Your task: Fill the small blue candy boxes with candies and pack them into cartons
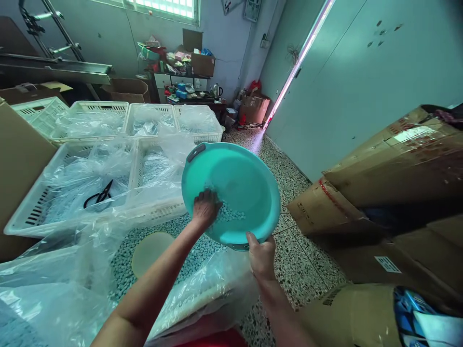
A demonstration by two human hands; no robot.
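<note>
Plastic-lined pellet bed [125, 248] overhung by tilted teal basin [249, 168], long axis slanting upper left to lower right. Basin's lower rim gripped by right hand [262, 254], thumb over edge. Left hand [207, 207] placed inside, curled; hold cannot be told. Loose pellets [231, 213] gathered just right of left hand, nearer it.

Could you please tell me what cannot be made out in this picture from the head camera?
All in the head view:
- Left hand: fingertips hidden by the hand itself, among the pellets.
- Right hand: fingers beneath the basin hidden by its rim.
- Whatever lies under the pale round piece: covered by it.
- White label: print too small to read.
- Red item: cut off by the bottom edge.
</note>
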